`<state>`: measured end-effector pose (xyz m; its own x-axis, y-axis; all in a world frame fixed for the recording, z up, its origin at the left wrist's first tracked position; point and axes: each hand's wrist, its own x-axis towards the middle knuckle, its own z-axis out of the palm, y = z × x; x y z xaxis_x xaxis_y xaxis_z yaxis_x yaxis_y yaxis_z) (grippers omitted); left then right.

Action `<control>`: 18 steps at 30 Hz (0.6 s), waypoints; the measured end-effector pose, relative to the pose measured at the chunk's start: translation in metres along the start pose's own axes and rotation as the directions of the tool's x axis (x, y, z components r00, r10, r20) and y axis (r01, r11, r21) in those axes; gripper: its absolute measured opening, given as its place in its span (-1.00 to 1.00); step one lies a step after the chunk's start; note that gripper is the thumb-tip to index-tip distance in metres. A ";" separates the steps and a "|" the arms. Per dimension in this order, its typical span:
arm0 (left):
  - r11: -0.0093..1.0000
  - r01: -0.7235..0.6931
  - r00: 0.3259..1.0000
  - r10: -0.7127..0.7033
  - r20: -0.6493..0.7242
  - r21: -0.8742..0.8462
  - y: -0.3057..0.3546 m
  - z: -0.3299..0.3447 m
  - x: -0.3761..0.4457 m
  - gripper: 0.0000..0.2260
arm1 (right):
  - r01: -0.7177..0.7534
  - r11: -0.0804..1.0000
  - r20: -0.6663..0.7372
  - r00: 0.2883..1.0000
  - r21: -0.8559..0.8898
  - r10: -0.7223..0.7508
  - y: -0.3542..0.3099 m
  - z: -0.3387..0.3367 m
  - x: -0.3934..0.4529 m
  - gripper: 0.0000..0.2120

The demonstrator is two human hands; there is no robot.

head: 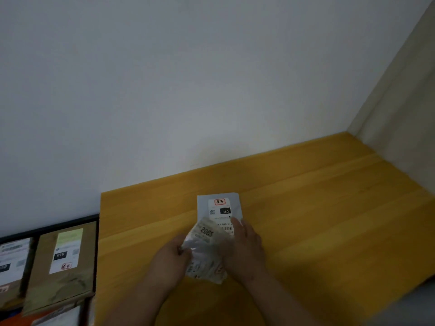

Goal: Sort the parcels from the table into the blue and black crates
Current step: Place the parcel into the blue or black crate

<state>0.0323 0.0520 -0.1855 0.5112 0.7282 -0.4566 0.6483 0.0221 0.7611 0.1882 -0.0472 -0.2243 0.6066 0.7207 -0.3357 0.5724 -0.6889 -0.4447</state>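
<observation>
Right now both hands are on the wooden counter [306,208], working one crinkled, shiny parcel [207,250] between them. The left hand [170,260] has its fingers curled round the parcel's left edge, gripping it; the right hand [246,245] lies along the parcel's right side with its fingers stretched forward, fingertips reaching onto the second parcel. That second one, a flat grey parcel [219,208], lies on the counter just beyond and partly under the first, its white label showing "010" upside down. So that's two parcels on the counter. Off to the left, below the counter's edge, the black crate [95,231] holds two brown parcels I can count: one [63,267] with a "010" label, another [11,267] cut off at the frame's edge. Beyond it all, a plain white wall [188,78].
</observation>
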 end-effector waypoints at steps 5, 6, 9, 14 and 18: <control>0.982 -0.173 0.981 0.179 -0.070 0.074 0.011 -0.024 -0.023 -0.79 | 0.058 0.998 0.063 0.996 -0.035 -0.056 -0.029 -0.010 -0.029 -0.88; 0.984 -0.177 0.974 0.177 -0.142 0.010 0.007 -0.029 -0.027 -0.84 | 0.053 0.998 0.078 0.995 0.024 -0.055 -0.034 -0.009 -0.036 -0.86; 0.936 -0.066 0.971 -0.020 -0.240 -0.345 -0.008 -0.050 -0.038 -0.58 | 0.044 0.955 0.053 0.997 0.294 -0.062 -0.054 -0.006 -0.060 -0.83; 0.801 0.175 0.983 -0.176 0.054 -0.572 -0.041 -0.075 -0.066 -0.65 | -0.093 0.655 0.113 0.993 0.749 0.012 -0.087 0.008 -0.094 -0.80; 0.766 0.196 0.980 -0.172 0.099 -0.612 -0.068 -0.091 -0.084 -0.84 | -0.073 0.560 0.093 0.996 0.825 -0.008 -0.110 0.024 -0.112 -0.84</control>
<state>-0.1061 0.0514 -0.1571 0.4449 0.6422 -0.6242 0.2512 0.5795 0.7753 0.0440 -0.0499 -0.1581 0.5483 0.7299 -0.4082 -0.1793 -0.3741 -0.9099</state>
